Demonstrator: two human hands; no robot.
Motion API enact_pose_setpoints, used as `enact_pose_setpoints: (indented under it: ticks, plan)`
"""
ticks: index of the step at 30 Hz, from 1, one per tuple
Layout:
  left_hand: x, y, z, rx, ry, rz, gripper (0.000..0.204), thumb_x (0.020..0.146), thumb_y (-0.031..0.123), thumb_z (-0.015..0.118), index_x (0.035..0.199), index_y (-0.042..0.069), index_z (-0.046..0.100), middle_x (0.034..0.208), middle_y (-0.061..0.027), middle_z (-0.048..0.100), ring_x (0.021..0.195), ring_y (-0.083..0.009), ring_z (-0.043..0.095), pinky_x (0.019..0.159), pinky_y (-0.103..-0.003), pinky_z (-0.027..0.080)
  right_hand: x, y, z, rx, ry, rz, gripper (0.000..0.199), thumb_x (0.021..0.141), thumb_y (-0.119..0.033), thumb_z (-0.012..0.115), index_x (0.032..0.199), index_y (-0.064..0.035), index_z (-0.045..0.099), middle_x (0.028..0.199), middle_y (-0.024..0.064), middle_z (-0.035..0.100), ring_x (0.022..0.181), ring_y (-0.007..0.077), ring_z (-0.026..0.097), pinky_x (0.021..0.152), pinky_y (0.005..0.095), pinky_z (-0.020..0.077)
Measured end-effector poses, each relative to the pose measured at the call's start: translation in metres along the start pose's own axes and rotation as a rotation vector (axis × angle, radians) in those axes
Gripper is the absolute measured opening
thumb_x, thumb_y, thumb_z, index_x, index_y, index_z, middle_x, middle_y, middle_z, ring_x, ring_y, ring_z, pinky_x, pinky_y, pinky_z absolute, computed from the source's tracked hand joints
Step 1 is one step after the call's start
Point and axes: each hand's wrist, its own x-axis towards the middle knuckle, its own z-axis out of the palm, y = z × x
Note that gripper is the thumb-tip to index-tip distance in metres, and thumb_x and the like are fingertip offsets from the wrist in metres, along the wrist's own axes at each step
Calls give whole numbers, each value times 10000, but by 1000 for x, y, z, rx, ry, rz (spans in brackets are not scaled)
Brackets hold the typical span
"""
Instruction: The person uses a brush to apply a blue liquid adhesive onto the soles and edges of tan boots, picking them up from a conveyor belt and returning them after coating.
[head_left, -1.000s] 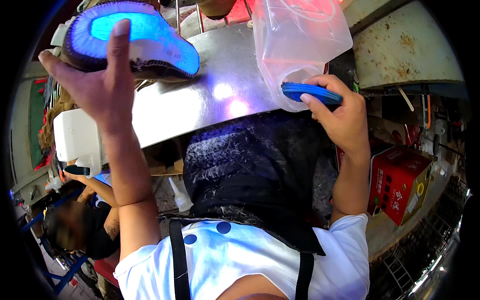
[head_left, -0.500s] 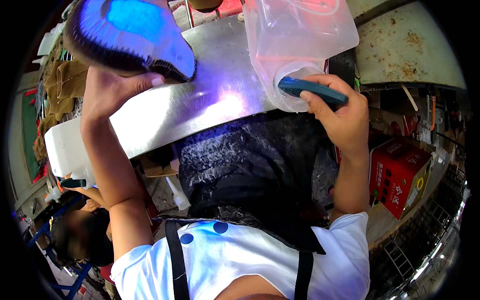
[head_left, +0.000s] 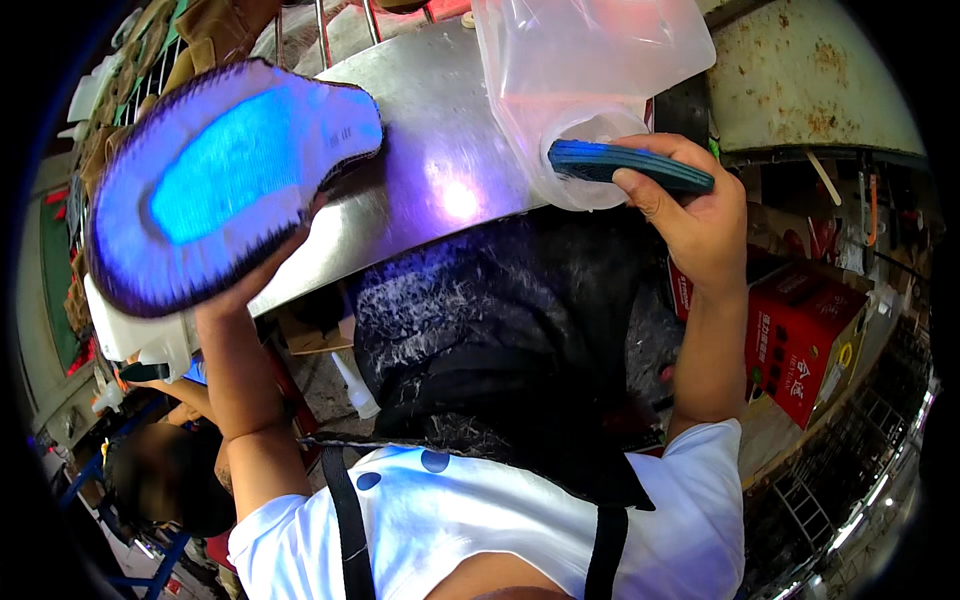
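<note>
My left hand point(head_left: 250, 287) grips a shoe upper point(head_left: 225, 180) from below, its underside turned up and lit blue and violet. A dark, stitched-looking edge runs round the upper; most of my left fingers are hidden beneath it. Between the thumb and fingers of my right hand point(head_left: 697, 215) is a flat, dark teal brush point(head_left: 650, 170). The far end of the brush sits inside the round mouth of a translucent plastic jug point(head_left: 600, 65); its bristles cannot be made out.
A shiny metal bench top point(head_left: 420, 120) lies under the jug. To the right are a red carton point(head_left: 805, 345) and a rusty pale panel point(head_left: 810, 85). A white plastic container point(head_left: 130, 325) stands at the left, near another person point(head_left: 165, 475). A white nozzle bottle point(head_left: 355, 388) is below the bench.
The shoe upper has come down and left, tilting so that more of its underside shows. My right hand has shifted slightly right and turned the brush, whose end stays in the jug mouth.
</note>
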Motion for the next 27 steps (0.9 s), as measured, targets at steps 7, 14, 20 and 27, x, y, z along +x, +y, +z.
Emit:
enact_pose_setpoints:
  ticks: [7, 14, 20, 27]
  plan:
    - [-22, 104, 39, -1584, -238, -126, 706, 1042, 581, 411, 1502, 47, 457, 1486, -140, 524, 1416, -316, 447, 1225, -450, 298, 8, -5, -29, 146, -147, 349, 203, 907, -118, 768, 1037, 31, 725, 742, 46, 674, 610, 77, 605, 529, 229, 478]
    - [-54, -4, 52, 38, 247, 331, 585, 1064, 407, 323, 1413, -24, 510, 1455, -242, 522, 1388, -353, 454, 1201, -494, 282, -32, 7, -9, 436, 481, 354, 223, 920, -110, 708, 1071, 41, 645, 874, 136, 699, 574, 168, 627, 443, 274, 478]
    - [-55, 2, 57, 446, 253, 793, 394, 973, 183, 502, 1305, -22, 444, 1295, -327, 584, 1141, -500, 621, 986, -638, 466, -71, 22, 99, 1131, 76, 435, 254, 963, -130, 648, 1120, 70, 644, 880, 172, 708, 633, 224, 677, 533, 346, 586]
    - [-52, -13, 67, 477, 362, 1014, 683, 889, 202, 710, 1394, 109, 259, 1291, -274, 552, 1071, -519, 644, 908, -670, 496, -16, 25, 183, 1297, 135, 257, 292, 1058, -145, 543, 1246, 69, 609, 1017, 153, 734, 949, 230, 724, 859, 363, 608]
